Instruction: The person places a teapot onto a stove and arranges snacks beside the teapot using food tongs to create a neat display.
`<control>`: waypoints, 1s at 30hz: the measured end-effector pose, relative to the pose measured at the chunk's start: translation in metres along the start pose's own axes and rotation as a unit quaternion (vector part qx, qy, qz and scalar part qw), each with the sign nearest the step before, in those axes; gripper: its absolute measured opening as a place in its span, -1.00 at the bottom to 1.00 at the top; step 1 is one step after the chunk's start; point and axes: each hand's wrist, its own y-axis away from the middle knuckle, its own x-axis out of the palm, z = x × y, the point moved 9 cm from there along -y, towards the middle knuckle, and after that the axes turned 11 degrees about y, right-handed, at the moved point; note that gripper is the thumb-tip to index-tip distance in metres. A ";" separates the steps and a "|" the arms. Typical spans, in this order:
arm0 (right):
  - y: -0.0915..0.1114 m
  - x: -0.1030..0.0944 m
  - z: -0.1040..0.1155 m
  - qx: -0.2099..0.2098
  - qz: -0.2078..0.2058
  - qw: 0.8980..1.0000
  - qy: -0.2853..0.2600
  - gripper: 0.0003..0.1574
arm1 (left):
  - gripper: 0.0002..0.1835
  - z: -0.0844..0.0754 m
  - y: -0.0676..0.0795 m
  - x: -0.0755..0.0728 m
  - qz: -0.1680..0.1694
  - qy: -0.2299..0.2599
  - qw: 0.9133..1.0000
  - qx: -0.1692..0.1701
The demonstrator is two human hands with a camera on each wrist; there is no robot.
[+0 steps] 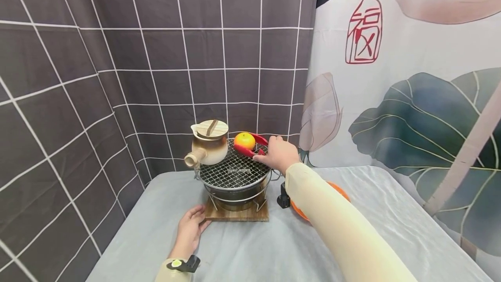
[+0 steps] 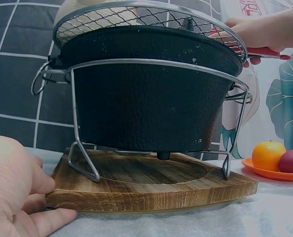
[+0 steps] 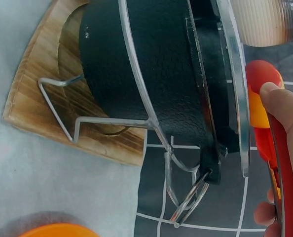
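Note:
My right hand point(image 1: 282, 155) grips a pair of red tongs point(image 1: 243, 150) above the right part of a round wire grill mesh point(image 1: 219, 175). An orange point(image 1: 245, 139) sits between the jaws of the tongs, close over the mesh. The mesh tops a black charcoal stove point(image 2: 146, 106) in a metal wire stand, set on a square wooden board point(image 1: 236, 216). At the board's front left corner my left hand point(image 1: 189, 229) holds the edge, thumb along the front and fingers at the side. A beige side-handled teapot point(image 1: 213, 153) with a wooden lid stands on the mesh's left.
An orange plate point(image 2: 270, 174) lies right of the stove, partly behind my right forearm. It bears another orange point(image 2: 268, 155) and a dark red fruit point(image 2: 292, 161). A grey cloth point(image 1: 129, 247) covers the table. Dark gridded curtain point(image 1: 203, 47) hangs behind and left.

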 end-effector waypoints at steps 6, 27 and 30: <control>0.000 0.000 0.003 0.000 -0.012 1.000 -0.003 0.07 | -0.51 -0.001 0.001 0.000 0.006 0.000 1.000 0.005; 0.001 0.000 0.007 0.000 -0.013 1.000 0.015 0.18 | -0.51 0.000 0.001 0.001 -0.003 -0.005 1.000 -0.005; 0.001 -0.001 0.006 0.000 -0.016 1.000 0.020 0.20 | -0.51 -0.001 0.001 0.001 -0.004 -0.006 1.000 -0.004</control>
